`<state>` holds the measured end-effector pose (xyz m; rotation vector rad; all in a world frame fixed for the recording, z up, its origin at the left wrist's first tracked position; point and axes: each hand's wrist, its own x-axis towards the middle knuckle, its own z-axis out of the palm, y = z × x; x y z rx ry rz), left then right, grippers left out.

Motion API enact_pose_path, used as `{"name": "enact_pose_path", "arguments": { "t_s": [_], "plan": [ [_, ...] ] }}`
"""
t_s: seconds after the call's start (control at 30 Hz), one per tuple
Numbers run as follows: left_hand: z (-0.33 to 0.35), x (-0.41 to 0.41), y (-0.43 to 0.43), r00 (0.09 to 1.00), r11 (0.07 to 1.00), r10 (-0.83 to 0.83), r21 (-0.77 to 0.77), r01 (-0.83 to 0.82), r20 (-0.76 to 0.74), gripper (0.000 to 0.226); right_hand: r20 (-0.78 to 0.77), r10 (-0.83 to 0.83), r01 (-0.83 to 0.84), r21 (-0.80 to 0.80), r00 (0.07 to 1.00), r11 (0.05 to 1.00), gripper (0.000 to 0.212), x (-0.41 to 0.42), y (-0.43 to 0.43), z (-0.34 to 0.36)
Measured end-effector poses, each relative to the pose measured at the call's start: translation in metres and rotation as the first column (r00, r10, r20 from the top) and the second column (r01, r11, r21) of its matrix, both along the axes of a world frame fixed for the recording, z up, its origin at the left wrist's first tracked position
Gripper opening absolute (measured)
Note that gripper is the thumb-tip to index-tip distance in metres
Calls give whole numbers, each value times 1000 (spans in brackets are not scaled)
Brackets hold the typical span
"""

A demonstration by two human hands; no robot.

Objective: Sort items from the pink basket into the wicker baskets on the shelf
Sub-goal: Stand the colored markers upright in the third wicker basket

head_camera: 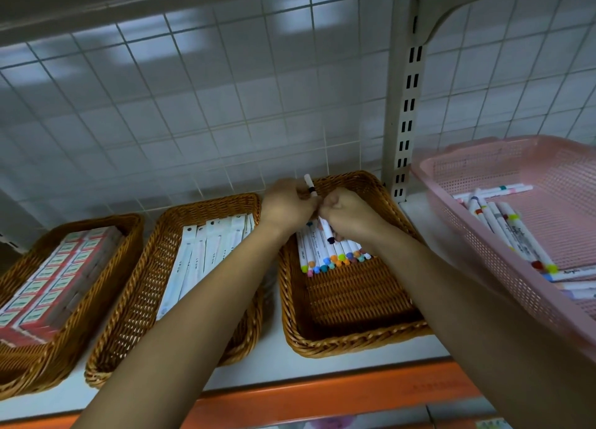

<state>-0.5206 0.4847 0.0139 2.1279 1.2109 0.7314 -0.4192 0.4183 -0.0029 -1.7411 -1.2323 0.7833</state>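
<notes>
Both hands meet over the far end of the right wicker basket (351, 341). My left hand (288, 204) grips a white marker (310, 186) with a black band, its end sticking up past the fingers. My right hand (346, 216) holds another white marker with a dark cap (326, 232), angled down toward the row of white markers with coloured caps (335, 256) lying in this basket. The pink plastic basket (477, 232) stands at the right with several more white markers (506, 225) inside.
A middle wicker basket (135, 303) holds long white packets. A left wicker basket (84, 306) holds red and white boxes. All stand on a white shelf with an orange front edge (322, 396). A slotted metal upright (406, 106) rises between the right wicker basket and the pink basket.
</notes>
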Motion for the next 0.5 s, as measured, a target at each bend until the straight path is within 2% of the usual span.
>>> {"name": "enact_pose_path", "arguments": {
  "t_s": [0.03, 0.1, 0.17, 0.23, 0.37, 0.5],
  "plan": [
    [0, -1, 1, 1000, 1000, 8, 12, -8, -30, 21, -12, 12, -12, 5, 1000, 1000, 13, 0, -1, 1],
    [2, -3, 4, 974, 992, 41, 122, -13, -224, 23, 4, 23, -23, 15, 1000, 1000, 13, 1, -2, 0],
    [3, -5, 6, 904, 977, 66, 212, 28, -422, 22, 83, 20, -23, 36, 996, 999, 18, 2, -4, -1],
    [3, -4, 4, 841, 964, 86, 256, 64, -534, 24, 174, -2, -9, 64, 985, 998, 21, 1, -8, 1],
    [-4, 1, 1, 793, 926, 120, 356, 128, -597, 25, 272, -22, -3, 93, 962, 996, 21, 2, -9, 1],
    [-5, 3, 0, 771, 931, 29, 297, 210, -636, 26, 315, -30, 4, 82, 949, 997, 21, 3, -9, -1]
  ]
}}
